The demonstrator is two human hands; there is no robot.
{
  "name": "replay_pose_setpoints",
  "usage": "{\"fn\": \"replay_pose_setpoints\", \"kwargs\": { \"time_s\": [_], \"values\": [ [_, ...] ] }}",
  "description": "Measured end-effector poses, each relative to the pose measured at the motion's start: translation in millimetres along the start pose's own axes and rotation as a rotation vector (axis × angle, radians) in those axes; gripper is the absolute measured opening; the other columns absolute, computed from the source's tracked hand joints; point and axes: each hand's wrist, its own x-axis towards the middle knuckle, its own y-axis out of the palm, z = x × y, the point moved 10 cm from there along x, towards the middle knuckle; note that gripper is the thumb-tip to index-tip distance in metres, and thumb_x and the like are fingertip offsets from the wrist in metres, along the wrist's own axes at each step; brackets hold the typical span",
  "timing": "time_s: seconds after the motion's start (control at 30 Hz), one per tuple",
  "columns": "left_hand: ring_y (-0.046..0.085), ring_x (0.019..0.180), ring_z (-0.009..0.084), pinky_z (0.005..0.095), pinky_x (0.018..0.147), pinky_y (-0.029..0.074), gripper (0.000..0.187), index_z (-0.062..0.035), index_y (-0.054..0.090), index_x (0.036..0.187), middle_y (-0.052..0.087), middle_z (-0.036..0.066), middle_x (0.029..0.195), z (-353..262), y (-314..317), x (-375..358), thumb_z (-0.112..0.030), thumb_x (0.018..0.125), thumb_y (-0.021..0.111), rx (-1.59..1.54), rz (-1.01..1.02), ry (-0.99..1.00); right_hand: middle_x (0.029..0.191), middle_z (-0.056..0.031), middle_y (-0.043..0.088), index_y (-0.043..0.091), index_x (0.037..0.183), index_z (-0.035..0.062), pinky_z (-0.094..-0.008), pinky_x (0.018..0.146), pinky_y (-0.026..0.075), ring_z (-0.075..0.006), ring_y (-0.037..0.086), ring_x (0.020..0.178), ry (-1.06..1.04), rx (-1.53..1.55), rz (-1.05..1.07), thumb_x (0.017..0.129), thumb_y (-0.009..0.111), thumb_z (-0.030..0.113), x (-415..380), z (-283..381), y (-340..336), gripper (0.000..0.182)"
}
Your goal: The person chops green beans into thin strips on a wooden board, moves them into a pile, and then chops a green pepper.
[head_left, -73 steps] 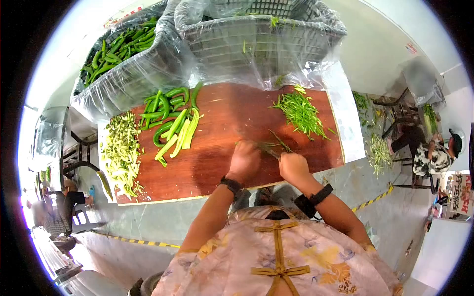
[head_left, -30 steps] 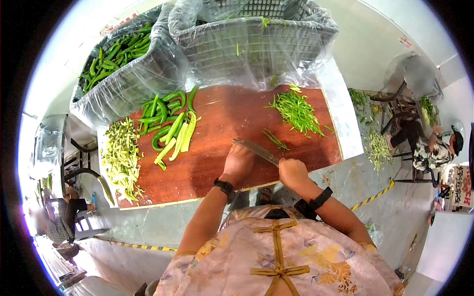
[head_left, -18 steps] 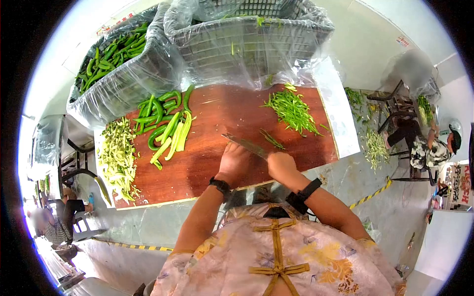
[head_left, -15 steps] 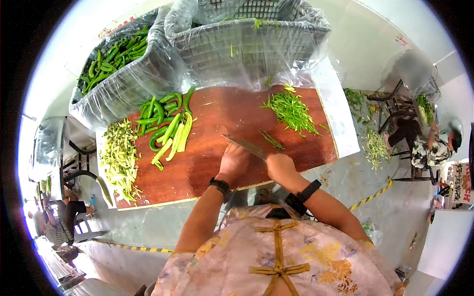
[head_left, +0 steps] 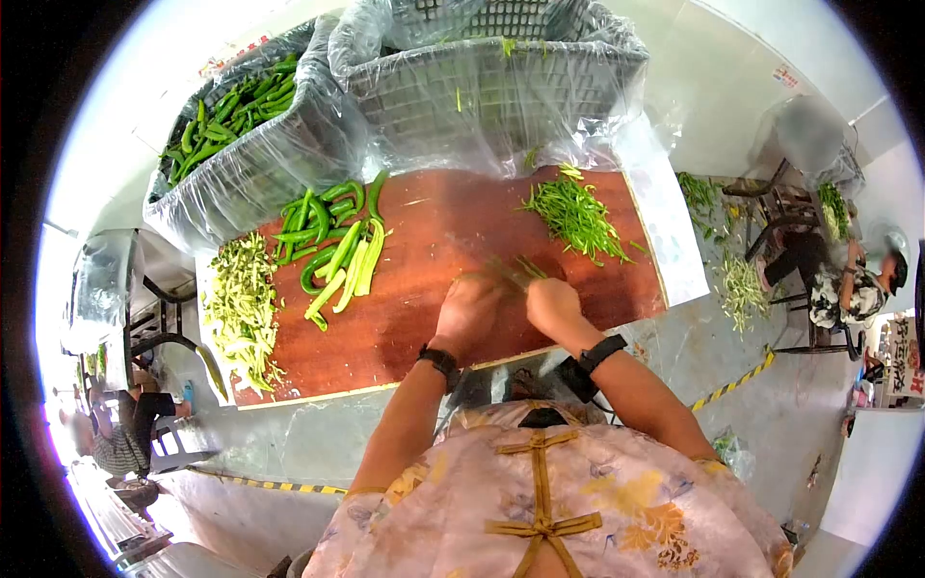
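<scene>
Over the red-brown board (head_left: 414,328), my right hand (head_left: 553,303) is wrapped round a knife, whose blade is smeared and hard to see. Beside it on the left, my left hand (head_left: 472,306) is curled near the blade; what it holds, if anything, is hidden. Some thin green strips (head_left: 528,268) lie just beyond my right hand. A heap of shredded green pepper (head_left: 578,220) sits at the right of the board. On the left are whole green peppers (head_left: 310,217), several halved peppers (head_left: 361,265) with pale insides, and a pile of pale pepper cores (head_left: 241,318).
A plastic-lined basket of green peppers (head_left: 231,116) stands behind the board at the left, beside a larger lined basket (head_left: 482,106). One person (head_left: 843,289) sits at the far right, another (head_left: 120,438) at the far left. Pepper scraps (head_left: 742,289) lie on the floor.
My left hand has moved right and slightly up, closer to my right hand. The knife blade, clear before, is now blurred. The whole view has shifted slightly.
</scene>
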Motion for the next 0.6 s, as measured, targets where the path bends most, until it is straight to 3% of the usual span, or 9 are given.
{"fn": "replay_pose_setpoints", "kwargs": {
  "time_s": [0.23, 0.3, 0.43, 0.5, 0.6],
  "values": [
    [0.052, 0.099, 0.0291, 0.0417, 0.09, 0.041, 0.019, -0.011, 0.063, 0.089, 0.058, 0.008, 0.1, 6, 8, -4, -0.01, 0.072, 0.056, -0.01, 0.076, -0.056, 0.065, -0.0226, 0.06, 0.058, 0.067, 0.0005, -0.0486, 0.058, 0.049, -0.0392, 0.06, 0.062, -0.048, 0.009, 0.012, 0.074, 0.054, 0.01, -38, 5, -11, 0.013],
    [0.051, 0.101, 0.0334, 0.044, 0.09, 0.042, 0.026, -0.0059, 0.063, 0.094, 0.056, 0.012, 0.099, 2, 3, -4, -0.006, 0.067, 0.061, -0.023, 0.052, -0.02, 0.064, -0.0227, 0.059, 0.057, 0.067, 0.0004, -0.0487, 0.057, 0.049, -0.04, 0.06, 0.062, -0.082, 0.029, 0.006, 0.073, 0.054, 0.009, -45, 11, -12, 0.011],
    [0.051, 0.103, 0.0338, 0.0444, 0.09, 0.042, 0.026, -0.0052, 0.064, 0.091, 0.057, 0.012, 0.1, 2, 5, -3, -0.006, 0.066, 0.062, -0.019, 0.076, -0.021, 0.065, -0.0225, 0.06, 0.057, 0.068, 0.0001, -0.0484, 0.057, 0.049, -0.0399, 0.06, 0.062, -0.082, 0.036, 0.004, 0.071, 0.054, 0.008, -46, 15, -15, 0.009],
    [0.052, 0.1, 0.03, 0.043, 0.091, 0.041, 0.019, -0.0096, 0.063, 0.088, 0.057, 0.009, 0.1, 2, 3, -2, -0.008, 0.071, 0.054, 0.001, 0.062, -0.029, 0.065, -0.0218, 0.06, 0.059, 0.069, 0.0001, -0.048, 0.057, 0.049, -0.0392, 0.061, 0.063, -0.064, 0.003, 0.06, 0.07, 0.055, 0.007, -43, 15, -12, 0.007],
    [0.051, 0.101, 0.0308, 0.0432, 0.092, 0.04, 0.019, -0.009, 0.063, 0.088, 0.056, 0.01, 0.101, 4, 4, -3, -0.007, 0.071, 0.054, -0.014, 0.063, -0.035, 0.066, -0.0217, 0.061, 0.06, 0.068, 0.0008, -0.0474, 0.058, 0.05, -0.0386, 0.062, 0.065, -0.033, -0.018, 0.083, 0.069, 0.056, 0.006, -41, 14, -9, 0.006]
  ]
}}
